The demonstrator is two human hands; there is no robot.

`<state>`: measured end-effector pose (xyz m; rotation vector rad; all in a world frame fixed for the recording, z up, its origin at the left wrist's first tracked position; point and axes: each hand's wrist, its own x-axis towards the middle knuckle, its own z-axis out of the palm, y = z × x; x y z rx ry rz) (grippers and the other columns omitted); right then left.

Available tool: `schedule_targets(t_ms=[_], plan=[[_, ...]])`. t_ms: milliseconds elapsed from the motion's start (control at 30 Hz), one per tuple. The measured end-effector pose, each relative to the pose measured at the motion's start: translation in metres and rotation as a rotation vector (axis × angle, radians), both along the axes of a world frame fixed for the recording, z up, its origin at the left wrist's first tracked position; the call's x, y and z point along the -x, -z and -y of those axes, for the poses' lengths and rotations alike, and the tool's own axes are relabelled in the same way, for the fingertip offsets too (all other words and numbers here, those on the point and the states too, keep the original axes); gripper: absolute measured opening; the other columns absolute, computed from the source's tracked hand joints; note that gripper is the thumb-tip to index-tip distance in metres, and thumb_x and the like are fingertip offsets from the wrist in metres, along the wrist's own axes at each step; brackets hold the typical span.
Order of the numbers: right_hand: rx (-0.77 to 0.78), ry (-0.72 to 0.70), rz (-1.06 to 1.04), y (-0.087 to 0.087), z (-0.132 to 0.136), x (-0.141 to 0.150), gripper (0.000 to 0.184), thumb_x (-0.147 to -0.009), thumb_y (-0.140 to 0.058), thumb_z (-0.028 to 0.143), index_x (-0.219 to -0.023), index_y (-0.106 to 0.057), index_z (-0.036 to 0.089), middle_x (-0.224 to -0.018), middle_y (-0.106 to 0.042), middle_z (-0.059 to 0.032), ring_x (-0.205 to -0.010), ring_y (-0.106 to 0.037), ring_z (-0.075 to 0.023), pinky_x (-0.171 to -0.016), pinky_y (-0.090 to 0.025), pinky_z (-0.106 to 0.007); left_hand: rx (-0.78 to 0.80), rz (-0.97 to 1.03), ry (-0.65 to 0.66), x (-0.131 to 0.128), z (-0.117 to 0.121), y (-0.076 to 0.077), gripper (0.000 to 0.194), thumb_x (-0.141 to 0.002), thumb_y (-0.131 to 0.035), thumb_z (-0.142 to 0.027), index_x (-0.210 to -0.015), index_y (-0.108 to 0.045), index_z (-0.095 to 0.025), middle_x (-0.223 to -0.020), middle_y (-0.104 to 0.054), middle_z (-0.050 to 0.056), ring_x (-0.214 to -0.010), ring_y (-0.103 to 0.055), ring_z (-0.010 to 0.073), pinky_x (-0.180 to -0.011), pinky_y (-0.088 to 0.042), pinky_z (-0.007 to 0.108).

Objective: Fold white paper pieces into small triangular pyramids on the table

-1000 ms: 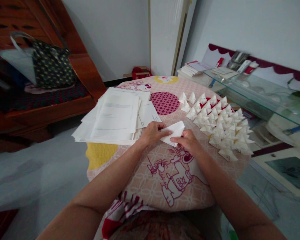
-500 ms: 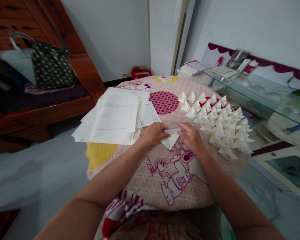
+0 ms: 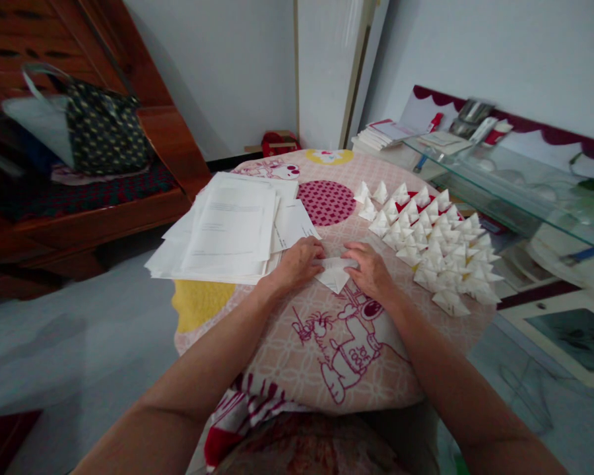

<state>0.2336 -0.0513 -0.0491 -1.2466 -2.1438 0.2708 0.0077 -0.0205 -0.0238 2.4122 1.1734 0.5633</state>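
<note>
A folded sheet of white paper (image 3: 333,278) rests on the cloth-covered table, one pointed corner towards me and a band turned along its far edge. My left hand (image 3: 301,262) closes on the left end of that band, fingers curled. At the right end, my right hand (image 3: 369,269) pinches the same band with thumb and fingers. Left of my left hand lies a stack of printed paper sheets (image 3: 230,227). Several rows of folded white paper pieces (image 3: 426,241) stand to the right of my right hand.
A pink patterned tablecloth (image 3: 297,343) covers the round table. On the right, a glass shelf (image 3: 515,191) stands close to the table. A wooden bench (image 3: 168,152) holding a dark patterned bag (image 3: 106,128) is at the left.
The far edge of the paper has been turned into a band, and its point now faces more directly towards me. My right hand has shifted slightly left, nearer my left hand.
</note>
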Motion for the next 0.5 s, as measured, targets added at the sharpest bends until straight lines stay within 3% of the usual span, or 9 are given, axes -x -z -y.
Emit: schedule_targets(t_ms=[233, 500], plan=[[-0.067, 0.009, 0.202, -0.01, 0.006, 0.007, 0.017, -0.084, -0.06, 0.008, -0.085, -0.073, 0.018, -0.09, -0.067, -0.011, -0.092, -0.057, -0.0274, -0.084, -0.045, -0.04, -0.062, -0.072, -0.004, 0.003, 0.003, -0.001, 0.017, -0.077, -0.063, -0.007, -0.089, -0.07, -0.017, -0.094, -0.068, 0.007, -0.098, -0.063, 0.0214, -0.091, -0.05, 0.034], [-0.096, -0.043, 0.344, -0.007, 0.01, 0.006, 0.032, -0.093, -0.05, 0.014, -0.073, -0.074, 0.018, -0.076, -0.062, -0.009, -0.082, -0.053, -0.0235, -0.075, -0.039, -0.035, -0.086, -0.196, 0.069, 0.001, 0.011, -0.004, 0.022, -0.087, -0.054, -0.009, -0.096, -0.073, -0.018, -0.094, -0.071, 0.007, -0.092, -0.066, 0.0204, -0.079, -0.048, 0.029]])
